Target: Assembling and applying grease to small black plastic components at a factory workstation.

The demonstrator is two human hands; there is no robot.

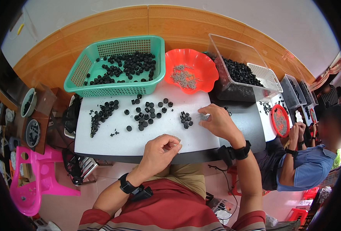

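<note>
Right hand [218,122] touches small metal pins [204,116] (left hand [161,151] curled) near black caps [185,119].

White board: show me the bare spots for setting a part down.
On the white board, the front left corner is bare, bordered by the left hand and the strip of black parts. A smaller gap lies between the hands. The rear half is crowded with black caps, up to the green basket.

Bare board [112,144] near hands; black caps [145,111] (scattered) block beyond
</note>
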